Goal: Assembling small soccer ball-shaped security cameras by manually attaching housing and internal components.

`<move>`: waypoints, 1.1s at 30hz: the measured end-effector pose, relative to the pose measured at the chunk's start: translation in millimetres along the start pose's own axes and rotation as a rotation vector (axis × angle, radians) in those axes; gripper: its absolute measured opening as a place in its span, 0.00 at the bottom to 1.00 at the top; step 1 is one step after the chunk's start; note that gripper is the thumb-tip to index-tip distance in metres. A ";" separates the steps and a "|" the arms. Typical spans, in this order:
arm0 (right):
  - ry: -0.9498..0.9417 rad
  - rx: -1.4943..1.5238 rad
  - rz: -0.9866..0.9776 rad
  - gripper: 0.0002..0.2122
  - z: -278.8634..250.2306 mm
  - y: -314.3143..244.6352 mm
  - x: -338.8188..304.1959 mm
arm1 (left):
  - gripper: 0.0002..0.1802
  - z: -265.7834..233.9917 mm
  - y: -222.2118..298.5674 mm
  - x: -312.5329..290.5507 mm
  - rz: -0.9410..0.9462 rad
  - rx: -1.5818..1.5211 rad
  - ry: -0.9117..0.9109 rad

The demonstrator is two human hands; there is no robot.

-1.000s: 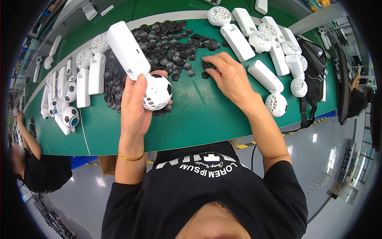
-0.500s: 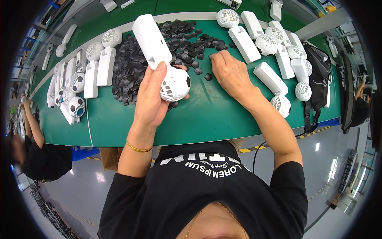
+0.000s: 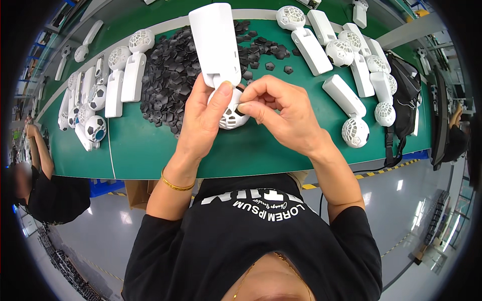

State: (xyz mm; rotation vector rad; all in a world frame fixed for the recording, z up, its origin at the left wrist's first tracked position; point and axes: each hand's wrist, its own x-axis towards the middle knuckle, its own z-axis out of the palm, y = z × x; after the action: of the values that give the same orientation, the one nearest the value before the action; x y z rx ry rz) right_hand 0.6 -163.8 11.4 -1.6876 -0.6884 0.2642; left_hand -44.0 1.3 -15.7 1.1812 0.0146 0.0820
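Observation:
My left hand (image 3: 203,115) is closed round the neck of a white device with a long rounded body (image 3: 215,42) and a ball-shaped head (image 3: 232,120). The body points away from me, and the head, a white lattice with openings, is nearest me. My right hand (image 3: 286,113) pinches a small black pentagon piece (image 3: 240,106) against the right side of the ball; the fingers hide most of it. Just beyond both hands lies a heap of black pentagon pieces (image 3: 168,80), with a few loose ones (image 3: 270,65) to its right.
More white ball-headed devices lie on the green table (image 3: 150,155), at the left (image 3: 114,93) and the right (image 3: 344,95). Some balls carry black pentagons. A black bag (image 3: 404,95) rests by the right edge. Another person (image 3: 47,193) is at the far left.
My right hand has come from the loose pieces to the ball, bringing a small dark piece. My left hand has shifted right, and the device now stands more upright in the picture.

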 end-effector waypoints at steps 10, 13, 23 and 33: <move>-0.100 0.032 0.128 0.08 1.6 7.9 5.1 | 0.20 -2.8 -4.5 -3.6 0.089 0.203 0.032; -0.147 0.147 0.283 0.11 3.4 10.0 1.7 | 0.20 -4.4 -5.6 -9.4 0.066 0.216 0.032; 0.289 -0.555 -0.053 0.07 -33.8 47.3 33.1 | 0.18 0.2 5.1 8.0 -0.022 -0.041 0.044; -0.004 -1.294 -0.223 0.06 -32.8 58.8 38.3 | 0.19 -11.9 7.6 8.9 -0.109 -0.173 0.137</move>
State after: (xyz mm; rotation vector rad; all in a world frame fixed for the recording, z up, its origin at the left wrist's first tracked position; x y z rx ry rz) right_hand 65.8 -173.9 -29.2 -2.7704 -1.1590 -0.4559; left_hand -36.2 15.8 -12.9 0.9979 0.1890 0.0669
